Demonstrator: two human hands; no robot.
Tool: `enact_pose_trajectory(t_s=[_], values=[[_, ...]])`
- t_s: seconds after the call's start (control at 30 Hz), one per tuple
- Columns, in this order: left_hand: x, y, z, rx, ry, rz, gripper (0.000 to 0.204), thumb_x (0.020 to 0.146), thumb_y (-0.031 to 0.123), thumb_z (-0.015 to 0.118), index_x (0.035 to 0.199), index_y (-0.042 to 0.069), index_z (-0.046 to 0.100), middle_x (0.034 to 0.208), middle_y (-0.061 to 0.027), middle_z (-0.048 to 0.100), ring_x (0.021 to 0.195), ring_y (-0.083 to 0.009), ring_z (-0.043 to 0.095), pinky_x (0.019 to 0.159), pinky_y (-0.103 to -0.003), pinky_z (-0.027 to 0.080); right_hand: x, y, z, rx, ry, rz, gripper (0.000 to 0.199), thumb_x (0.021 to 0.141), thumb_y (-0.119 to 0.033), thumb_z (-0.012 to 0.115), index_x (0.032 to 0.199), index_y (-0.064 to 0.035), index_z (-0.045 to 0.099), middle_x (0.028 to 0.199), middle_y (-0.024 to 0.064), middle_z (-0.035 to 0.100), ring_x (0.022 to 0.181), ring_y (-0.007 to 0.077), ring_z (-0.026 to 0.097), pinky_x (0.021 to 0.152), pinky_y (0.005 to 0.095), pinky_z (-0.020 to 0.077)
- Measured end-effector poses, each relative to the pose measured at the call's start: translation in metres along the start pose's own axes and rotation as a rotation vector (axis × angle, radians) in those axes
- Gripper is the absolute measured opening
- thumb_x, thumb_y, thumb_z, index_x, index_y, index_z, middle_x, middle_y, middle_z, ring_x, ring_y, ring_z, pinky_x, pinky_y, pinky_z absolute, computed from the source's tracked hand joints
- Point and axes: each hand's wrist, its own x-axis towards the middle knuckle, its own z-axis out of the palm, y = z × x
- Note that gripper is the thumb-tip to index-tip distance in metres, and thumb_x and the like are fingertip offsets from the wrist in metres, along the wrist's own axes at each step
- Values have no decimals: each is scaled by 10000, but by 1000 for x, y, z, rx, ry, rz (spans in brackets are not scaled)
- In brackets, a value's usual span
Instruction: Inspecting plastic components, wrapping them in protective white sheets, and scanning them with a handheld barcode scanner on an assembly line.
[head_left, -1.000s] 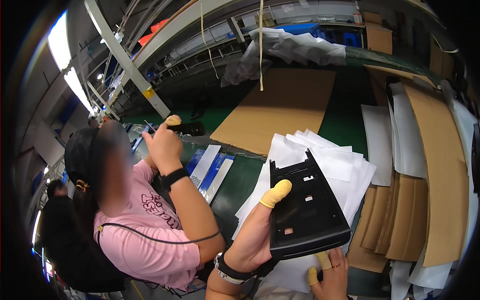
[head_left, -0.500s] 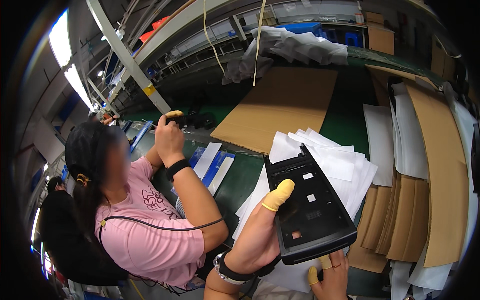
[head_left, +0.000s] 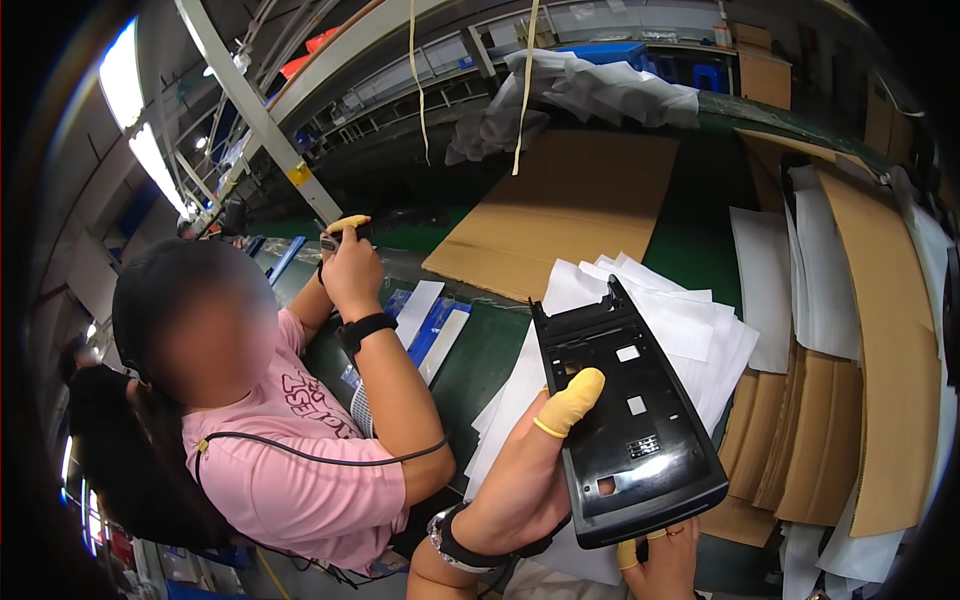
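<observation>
A long black plastic housing point(head_left: 640, 440) with several square cut-outs and a shiny inner face is held up tilted in my left hand point(head_left: 530, 470). My left thumb, in a yellow finger cot, presses on its left rim, and the other fingers are hidden behind it. Low in the view, partly covered by the housing's near end, my right hand point(head_left: 667, 568) wears yellow finger cots too. Its visible fingers are apart, with nothing seen in them. Beyond the housing, white sheets point(head_left: 690, 325) lie loosely piled on the green table.
A co-worker in a pink shirt point(head_left: 290, 470) sits close on my left, hands raised around a dark object. Flat cardboard point(head_left: 570, 210) lies ahead. Folded cardboard and white foam sheets point(head_left: 820, 430) stand on the right. Blue-and-white strips point(head_left: 430, 330) lie near the co-worker.
The housing in my left hand has shifted slightly right and down, and light now glints off its inner face. My right hand is more covered by it. The co-worker's head has turned toward me.
</observation>
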Motion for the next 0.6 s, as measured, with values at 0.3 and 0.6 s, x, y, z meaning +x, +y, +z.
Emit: enact_pose_trajectory(t_s=[0.3, 0.6], values=[[-1, -3, 16, 55, 230, 20, 341, 917, 297, 492, 1163, 61, 501, 962, -71, 633, 677, -130, 653, 351, -182, 459, 2, -1, -1, -14, -1, -17, 348, 798, -187, 564, 1069, 25, 508, 1001, 218, 494, 937, 376, 459, 870, 478, 345], [-3, -2, -15, -153, -167, -25, 430, 933, 304, 468, 1249, 26, 382, 1088, -87, 556, 923, -142, 600, 708, -265, 528, 1, -1, -1, -16, 16, -22, 357, 796, -186, 569, 1077, 25, 509, 1014, 222, 496, 947, 383, 460, 877, 480, 345]])
